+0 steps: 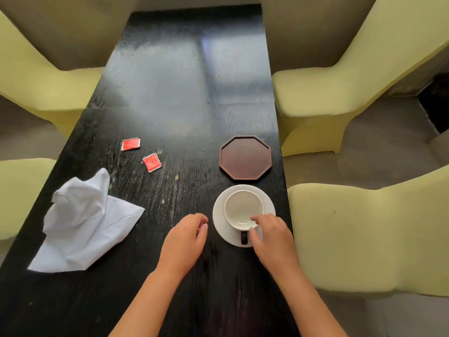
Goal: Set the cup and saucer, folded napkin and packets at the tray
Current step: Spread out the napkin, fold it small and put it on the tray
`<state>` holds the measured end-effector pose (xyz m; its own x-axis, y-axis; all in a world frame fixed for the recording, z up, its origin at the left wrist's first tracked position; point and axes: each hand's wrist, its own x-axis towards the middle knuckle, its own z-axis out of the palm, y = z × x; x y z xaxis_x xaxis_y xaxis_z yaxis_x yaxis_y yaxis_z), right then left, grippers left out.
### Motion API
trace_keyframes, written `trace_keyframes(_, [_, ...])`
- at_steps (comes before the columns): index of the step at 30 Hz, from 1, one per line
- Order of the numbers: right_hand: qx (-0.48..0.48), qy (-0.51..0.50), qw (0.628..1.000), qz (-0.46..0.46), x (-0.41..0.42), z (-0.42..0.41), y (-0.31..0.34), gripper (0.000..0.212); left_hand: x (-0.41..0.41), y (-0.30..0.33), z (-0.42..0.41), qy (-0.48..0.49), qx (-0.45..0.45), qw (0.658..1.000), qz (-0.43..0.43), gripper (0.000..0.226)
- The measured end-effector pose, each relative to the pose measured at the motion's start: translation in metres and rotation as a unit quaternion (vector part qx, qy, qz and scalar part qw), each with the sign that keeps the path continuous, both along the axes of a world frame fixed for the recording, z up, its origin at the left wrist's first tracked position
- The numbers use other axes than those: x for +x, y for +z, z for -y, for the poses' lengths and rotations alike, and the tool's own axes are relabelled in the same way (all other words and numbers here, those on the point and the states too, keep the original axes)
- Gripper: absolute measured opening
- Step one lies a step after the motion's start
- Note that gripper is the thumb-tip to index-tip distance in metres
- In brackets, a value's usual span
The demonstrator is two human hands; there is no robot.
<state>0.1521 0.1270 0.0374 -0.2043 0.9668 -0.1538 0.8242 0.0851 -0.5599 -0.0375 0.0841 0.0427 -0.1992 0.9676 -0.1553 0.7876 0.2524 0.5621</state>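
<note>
An empty white cup (243, 207) with a dark handle stands on a white saucer (220, 216) near the table's right edge. My right hand (273, 237) pinches the cup's near rim beside the handle, forefinger over the rim and thumb outside. My left hand (185, 237) hovers just left of the saucer, fingers curled apart and holding nothing. A dark brown octagonal tray (245, 157) lies bare just beyond the saucer. A crumpled, unfolded white napkin (83, 222) lies at the left. Two red packets (130, 144) (151, 162) lie beyond the napkin, left of the tray.
The black wooden table (170, 98) runs away from me. Pale yellow covered chairs stand along both sides, one (364, 239) close to my right arm and another (328, 93) beyond it. Crumbs dot the tabletop near the packets.
</note>
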Motion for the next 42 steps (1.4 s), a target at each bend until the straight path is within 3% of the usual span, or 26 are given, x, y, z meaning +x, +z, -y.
trace_keyframes(7, [0.075, 0.151, 0.986, 0.007, -0.052, 0.029, 0.053, 0.029, -0.028, 0.056, 0.049, -0.018, 0.070, 0.990, -0.123, 0.011])
trace_keyframes(16, [0.123, 0.287, 0.949, 0.036, -0.142, 0.066, 0.077, 0.033, -0.100, 0.064, 0.116, 0.067, 0.084, 0.984, -0.143, 0.023])
trace_keyframes(22, [0.112, 0.299, 0.944, 0.088, -0.222, 0.089, 0.066, 0.032, -0.187, 0.041, 0.155, 0.103, 0.068, 0.985, -0.122, 0.026])
trace_keyframes(31, [0.020, 0.277, 0.948, 0.154, -0.335, 0.128, 0.023, 0.039, -0.321, -0.004, 0.197, 0.088, -0.005, 0.993, -0.074, 0.032])
trace_keyframes(36, [-0.018, 0.240, 0.950, 0.197, -0.352, 0.131, -0.009, 0.052, -0.350, -0.031, 0.188, 0.021, -0.077, 0.993, -0.092, 0.046])
trace_keyframes(42, [-0.001, 0.278, 0.937, 0.214, -0.372, 0.116, -0.051, 0.065, -0.351, -0.071, 0.156, -0.038, -0.125, 0.982, -0.137, 0.061])
